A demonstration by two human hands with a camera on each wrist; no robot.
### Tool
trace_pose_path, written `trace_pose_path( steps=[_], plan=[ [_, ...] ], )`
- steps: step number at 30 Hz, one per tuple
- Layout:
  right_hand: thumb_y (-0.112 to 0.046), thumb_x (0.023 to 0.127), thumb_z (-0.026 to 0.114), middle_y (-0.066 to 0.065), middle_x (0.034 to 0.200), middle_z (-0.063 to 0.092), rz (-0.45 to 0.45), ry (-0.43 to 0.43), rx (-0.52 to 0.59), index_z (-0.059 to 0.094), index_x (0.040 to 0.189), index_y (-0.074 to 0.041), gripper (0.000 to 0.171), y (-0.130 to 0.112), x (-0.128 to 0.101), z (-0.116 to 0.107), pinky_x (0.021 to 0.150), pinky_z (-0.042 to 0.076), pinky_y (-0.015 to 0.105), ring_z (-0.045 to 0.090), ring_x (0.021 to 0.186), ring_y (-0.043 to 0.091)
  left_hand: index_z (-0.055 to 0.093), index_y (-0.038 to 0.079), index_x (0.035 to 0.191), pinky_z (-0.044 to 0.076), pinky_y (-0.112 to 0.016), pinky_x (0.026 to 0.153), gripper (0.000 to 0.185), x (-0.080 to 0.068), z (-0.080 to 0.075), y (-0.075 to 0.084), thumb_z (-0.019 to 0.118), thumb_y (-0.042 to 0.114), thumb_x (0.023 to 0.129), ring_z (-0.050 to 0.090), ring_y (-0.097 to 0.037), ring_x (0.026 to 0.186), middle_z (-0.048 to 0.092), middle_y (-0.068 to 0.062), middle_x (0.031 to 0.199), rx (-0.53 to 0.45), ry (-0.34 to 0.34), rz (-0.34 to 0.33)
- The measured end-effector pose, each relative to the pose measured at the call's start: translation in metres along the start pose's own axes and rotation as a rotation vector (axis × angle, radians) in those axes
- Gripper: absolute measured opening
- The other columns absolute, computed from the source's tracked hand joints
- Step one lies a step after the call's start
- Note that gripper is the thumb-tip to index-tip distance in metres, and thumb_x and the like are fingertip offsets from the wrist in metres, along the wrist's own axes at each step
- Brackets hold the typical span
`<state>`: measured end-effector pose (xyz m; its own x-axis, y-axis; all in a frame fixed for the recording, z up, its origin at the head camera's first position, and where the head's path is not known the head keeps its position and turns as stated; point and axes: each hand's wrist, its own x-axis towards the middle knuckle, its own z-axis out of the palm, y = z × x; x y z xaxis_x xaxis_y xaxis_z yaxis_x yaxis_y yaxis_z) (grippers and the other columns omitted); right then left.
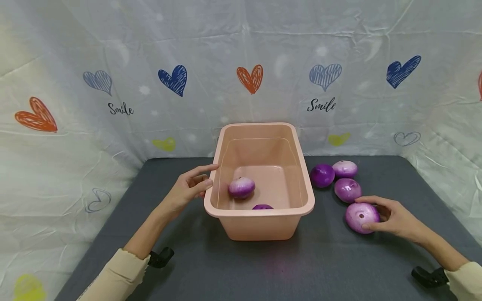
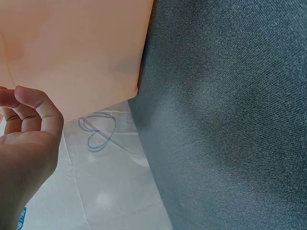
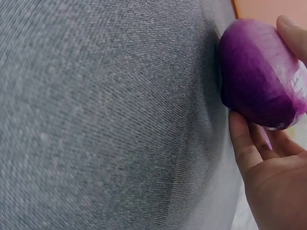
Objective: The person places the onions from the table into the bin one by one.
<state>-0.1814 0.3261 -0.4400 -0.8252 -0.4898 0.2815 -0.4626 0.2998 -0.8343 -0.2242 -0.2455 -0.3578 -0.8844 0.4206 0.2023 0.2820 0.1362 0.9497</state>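
Right hand (image 1: pixel 391 217) curls round an onion (image 1: pixel 361 217) near the bench's right edge, its dimpled end facing up; left hand (image 1: pixel 188 189) hangs relaxed, empty, beside the tub (image 1: pixel 260 225).

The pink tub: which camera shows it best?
The head view: the whole pink tub shows, with two onions inside. The left wrist view catches only a flat stretch of its outer wall; the right wrist view, a corner sliver.

Grey table (image 1: pixel 263 267) w/ pink tub (image 1: pixel 260 225) & 4 purple onions (image 1: pixel 347 190).
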Motion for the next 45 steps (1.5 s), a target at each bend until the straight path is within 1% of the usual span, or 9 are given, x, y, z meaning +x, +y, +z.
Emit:
trace_pose_path(
  steps=[3,9,15,19,21,28,35,41,45],
  plan=[
    [0.009,0.083,0.08,0.012,0.131,0.06,0.01,0.006,0.0,0.057,0.138,0.004,0.059,-0.002,0.0,-0.001,0.08,0.052,0.025,0.062,0.103,0.014,0.054,0.012,0.148,0.054,-0.04,0.079,0.045,0.0,0.0,0.0,0.06,0.015,0.104,0.06,-0.021,0.086,0.066,-0.017,0.115,-0.003,-0.001,-0.001],
    [0.009,0.083,0.08,0.007,0.13,0.061,0.007,0.015,-0.024,0.057,0.138,0.004,0.06,-0.007,0.005,-0.005,0.079,0.053,0.026,0.062,0.101,0.015,0.054,0.011,0.148,0.052,-0.035,0.073,0.044,-0.001,0.0,0.0,0.059,0.014,0.105,0.055,-0.018,0.079,0.066,-0.016,0.11,-0.014,-0.001,0.0],
    [0.012,0.083,0.078,0.004,0.132,0.061,-0.016,0.022,-0.033,0.057,0.137,0.005,0.059,-0.015,0.012,-0.011,0.08,0.054,0.026,0.063,0.104,0.014,0.053,0.011,0.149,0.051,-0.036,0.072,0.044,-0.001,0.0,0.0,0.059,0.014,0.105,0.054,-0.018,0.076,0.065,-0.016,0.106,-0.007,-0.004,0.009],
    [0.012,0.083,0.078,0.001,0.132,0.06,-0.005,0.043,-0.037,0.056,0.138,0.005,0.06,-0.025,0.017,-0.018,0.08,0.054,0.025,0.062,0.105,0.013,0.054,0.011,0.148,0.051,-0.037,0.072,0.044,-0.001,0.0,0.001,0.059,0.014,0.105,0.054,-0.017,0.076,0.065,-0.016,0.105,-0.012,-0.001,0.001],
    [0.013,0.082,0.078,0.0,0.131,0.061,0.004,0.063,-0.043,0.057,0.138,0.004,0.06,-0.029,0.02,-0.021,0.079,0.054,0.026,0.063,0.103,0.014,0.054,0.01,0.148,0.051,-0.037,0.072,0.044,0.0,0.0,0.001,0.059,0.014,0.105,0.054,-0.017,0.076,0.065,-0.016,0.106,-0.014,0.002,0.001],
    [0.017,0.084,0.074,0.005,0.133,0.059,0.021,0.123,0.006,0.055,0.139,0.003,0.06,-0.039,0.03,-0.03,0.08,0.055,0.027,0.064,0.103,0.017,0.056,0.01,0.147,0.052,-0.038,0.072,0.043,0.001,-0.001,0.001,0.061,0.013,0.104,0.055,-0.019,0.076,0.066,-0.017,0.108,-0.014,0.005,0.001],
    [0.018,0.087,0.069,0.008,0.134,0.057,0.02,0.161,0.037,0.053,0.141,0.005,0.058,-0.043,0.047,-0.038,0.082,0.054,0.025,0.063,0.105,0.019,0.056,0.01,0.147,0.052,-0.037,0.072,0.043,0.0,-0.001,0.001,0.061,0.013,0.104,0.056,-0.019,0.077,0.066,-0.016,0.108,-0.01,0.001,0.006],
    [0.014,0.088,0.07,0.005,0.133,0.058,0.042,0.173,0.034,0.053,0.141,0.003,0.057,-0.048,0.061,-0.037,0.082,0.054,0.026,0.063,0.105,0.018,0.056,0.01,0.146,0.053,-0.037,0.07,0.044,0.001,-0.001,0.003,0.062,0.013,0.103,0.057,-0.021,0.078,0.066,-0.017,0.107,-0.003,0.001,0.008],
    [0.01,0.09,0.071,0.004,0.134,0.057,0.053,0.171,0.018,0.054,0.143,0.0,0.056,-0.052,0.07,-0.035,0.083,0.054,0.026,0.063,0.106,0.018,0.057,0.009,0.145,0.053,-0.036,0.067,0.044,0.001,-0.002,0.003,0.063,0.012,0.102,0.058,-0.022,0.078,0.066,-0.017,0.104,0.006,0.002,0.013]
  ],
)
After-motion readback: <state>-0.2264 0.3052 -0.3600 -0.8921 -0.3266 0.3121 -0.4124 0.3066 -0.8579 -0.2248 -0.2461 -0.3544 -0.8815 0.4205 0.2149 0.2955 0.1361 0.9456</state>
